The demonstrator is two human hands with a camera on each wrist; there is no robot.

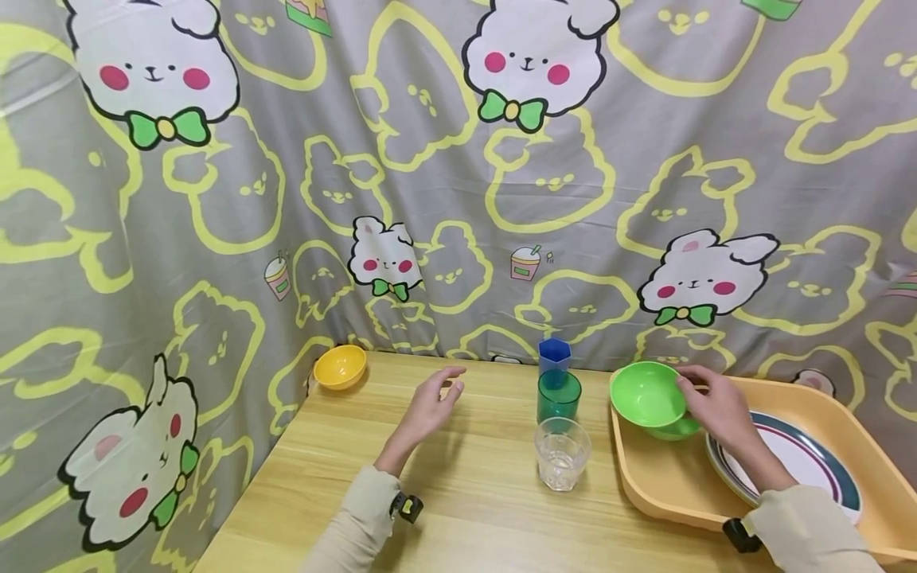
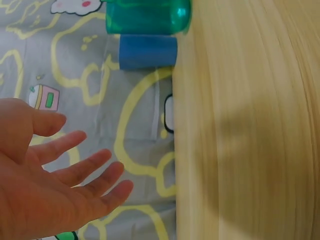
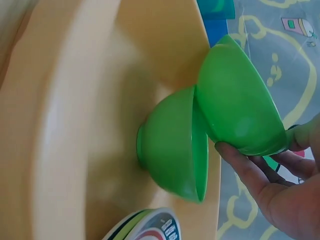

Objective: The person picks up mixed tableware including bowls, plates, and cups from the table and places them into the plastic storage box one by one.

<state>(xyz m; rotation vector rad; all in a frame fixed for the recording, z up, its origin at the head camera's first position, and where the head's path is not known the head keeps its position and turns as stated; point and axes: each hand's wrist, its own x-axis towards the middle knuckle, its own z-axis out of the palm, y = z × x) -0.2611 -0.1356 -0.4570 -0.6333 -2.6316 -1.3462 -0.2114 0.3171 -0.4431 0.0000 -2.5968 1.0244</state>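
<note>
My right hand (image 1: 719,406) pinches the rim of a green bowl (image 1: 647,394), thumb and fingers on opposite sides of its wall. That bowl is tilted above a second green bowl (image 3: 172,145), which sits inside the orange tub (image 1: 630,477). In the right wrist view the held bowl overlaps the lower one's rim. My left hand (image 1: 431,404) hovers over the table with fingers apart and nothing in them. To its right stand a blue cup (image 1: 555,352), a green cup (image 1: 559,398) and a clear cup (image 1: 562,454) in a row.
A yellow bowl (image 1: 340,368) stands at the table's far left corner. Plates (image 1: 788,454) with a dark rim lie in the tub, right of the green bowls. A patterned curtain (image 1: 458,183) hangs behind and to the left of the wooden table (image 1: 458,509).
</note>
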